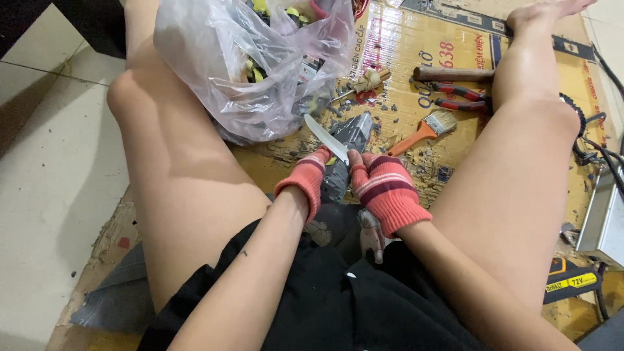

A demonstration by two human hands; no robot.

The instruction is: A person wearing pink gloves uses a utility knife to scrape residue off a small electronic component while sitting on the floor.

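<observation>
I sit on the floor with both hands in red striped knit gloves, close together between my bare legs. My left hand [304,180] grips the lower end of a dark grey taped block [350,133] that stands tilted on the cardboard. My right hand [388,190] seems to hold a knife, its handle hidden in the glove. The pale knife blade [324,137] points up and to the left, lying across the block's left edge.
A clear plastic bag [253,65] of black and yellow parts lies by my left knee. On the debris-strewn cardboard [403,45] are an orange-handled paintbrush [426,129], red pliers [458,95] and a wooden-handled hammer [454,73]. A metal box [604,221], cables [595,140] and a black-yellow tool [572,283] sit right.
</observation>
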